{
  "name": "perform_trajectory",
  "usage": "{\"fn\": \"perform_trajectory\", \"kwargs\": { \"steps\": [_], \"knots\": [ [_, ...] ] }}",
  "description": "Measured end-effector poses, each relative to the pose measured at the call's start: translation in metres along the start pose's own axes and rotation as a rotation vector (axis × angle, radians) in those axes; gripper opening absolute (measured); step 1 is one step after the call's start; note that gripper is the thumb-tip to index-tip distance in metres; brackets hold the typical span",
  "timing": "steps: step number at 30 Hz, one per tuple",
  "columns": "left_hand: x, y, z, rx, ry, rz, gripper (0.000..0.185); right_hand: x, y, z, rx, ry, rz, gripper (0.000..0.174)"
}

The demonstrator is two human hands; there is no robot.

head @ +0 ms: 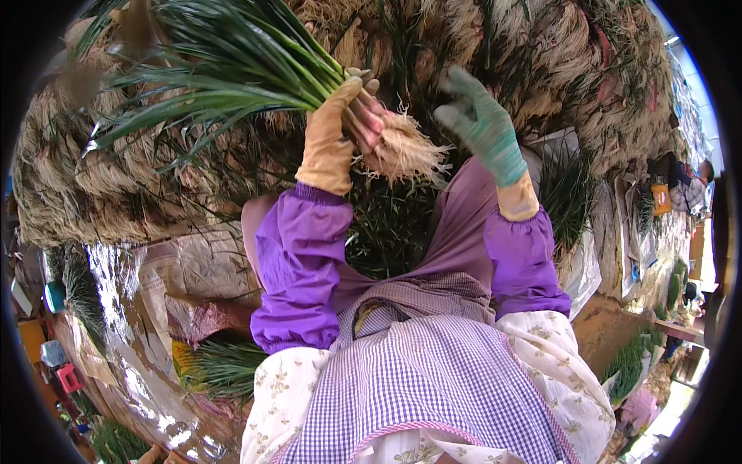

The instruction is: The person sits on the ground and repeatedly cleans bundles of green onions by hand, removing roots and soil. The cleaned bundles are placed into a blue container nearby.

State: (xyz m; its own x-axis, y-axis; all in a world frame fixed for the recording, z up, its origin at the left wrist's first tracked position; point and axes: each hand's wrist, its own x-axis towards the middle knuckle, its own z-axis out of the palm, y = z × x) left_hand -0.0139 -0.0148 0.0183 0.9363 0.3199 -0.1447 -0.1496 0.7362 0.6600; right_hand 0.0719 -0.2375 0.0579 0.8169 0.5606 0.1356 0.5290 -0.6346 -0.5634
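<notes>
In a tan rubber glove, my left hand [333, 136] is closed around a bunch of green leafy plants, likely garlic or scallions [272, 75]. The long leaves fan out to the upper left, and the reddish stems and pale roots [403, 145] point to the right. My right hand [484, 127], in a green glove over a tan one, is raised to the right of the roots, its fingers apart and blurred, with nothing seen in it. Behind both hands lies a large heap of similar rooted plants [550, 64]. Loose green leaves [388, 220] lie between my knees.
Bunches of green leaves lie at my right [562, 197] and at my left [229, 365], near plastic sheeting [203, 261]. The floor [127, 359] looks wet. A red stool [70, 378] stands at the far left. Another person [690, 185] is at the far right by an orange container [661, 199].
</notes>
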Motion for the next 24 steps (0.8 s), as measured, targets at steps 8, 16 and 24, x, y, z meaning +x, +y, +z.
{"fn": "perform_trajectory", "kwargs": {
  "steps": [8, 16, 24],
  "knots": [
    [0.011, -0.021, -0.005, -0.262, 0.009, -0.148, 0.027, -0.004, -0.014, 0.090, 0.358, -0.239, -0.384, 0.084],
    [0.016, -0.015, -0.015, -0.176, -0.358, -0.099, 0.051, 0.007, -0.032, 0.059, 0.863, -0.155, -0.369, 0.066],
    [0.030, 0.040, -0.011, 0.781, -0.725, -0.141, 0.036, -0.004, -0.038, 0.011, 1.498, -0.471, 0.165, 0.066]
  ]
}}
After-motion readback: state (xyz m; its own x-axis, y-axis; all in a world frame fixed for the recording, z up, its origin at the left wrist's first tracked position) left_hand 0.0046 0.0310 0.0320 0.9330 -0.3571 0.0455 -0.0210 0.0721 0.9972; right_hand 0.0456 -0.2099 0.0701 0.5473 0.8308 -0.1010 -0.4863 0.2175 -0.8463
